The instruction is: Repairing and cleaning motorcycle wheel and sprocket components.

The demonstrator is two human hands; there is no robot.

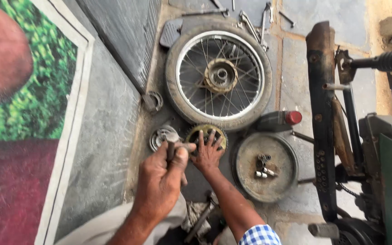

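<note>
From the head view, your left arm comes up from the bottom edge, bare to the wrist, and your left hand (162, 177) is curled into a tight fist around a dark tool handle (171, 149) that sticks up out of the top of the fist, thumb pressed across it; what kind of tool it is cannot be told, since the working end is hidden. Your right arm crosses in from the lower right, its checked blue-and-white sleeve (260, 235) just showing at the edge, the forearm angled up and to the left. Your right hand (207, 154) is open, fingers spread flat and pressing down on the sprocket (206, 136), which lies on the floor (296, 59) just below the wheel (218, 75) and touches its tyre. Your two hands sit close together, the fist just left of the sprocket. A small round metal part (162, 136) lies just left of the sprocket, behind the fist. To the right of your right hand, a round drum plate (265, 165) lies flat with a few small bolts (264, 170) resting in it. A dark bottle with a red cap (280, 120) lies between the wheel and the plate.
</note>
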